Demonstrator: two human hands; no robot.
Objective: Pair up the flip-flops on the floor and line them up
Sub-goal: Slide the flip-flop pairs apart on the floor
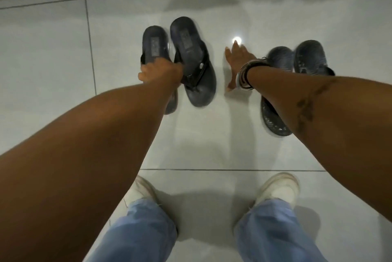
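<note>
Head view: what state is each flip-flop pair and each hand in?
Left flip-flop pair: side by side, straps up, gripped at the straps.
Right flip-flop pair: side by side on the floor, partly behind the forearm.
Left hand: closed on the left pair's straps.
Right hand: open, fingers spread, holding nothing.

Bare forearms, stacked bangles (246, 76) on right wrist, forearm tattoo (307, 104), light-blue frayed jeans (146, 232), white sneakers (280, 187)

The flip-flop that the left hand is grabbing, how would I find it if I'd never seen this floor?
Start at the white tiled floor, where two dark pairs lie. Go to the left-side pair. It is that pair's outer flip-flop, under the left hand and set lower than its partner, which nobody touches.
</note>
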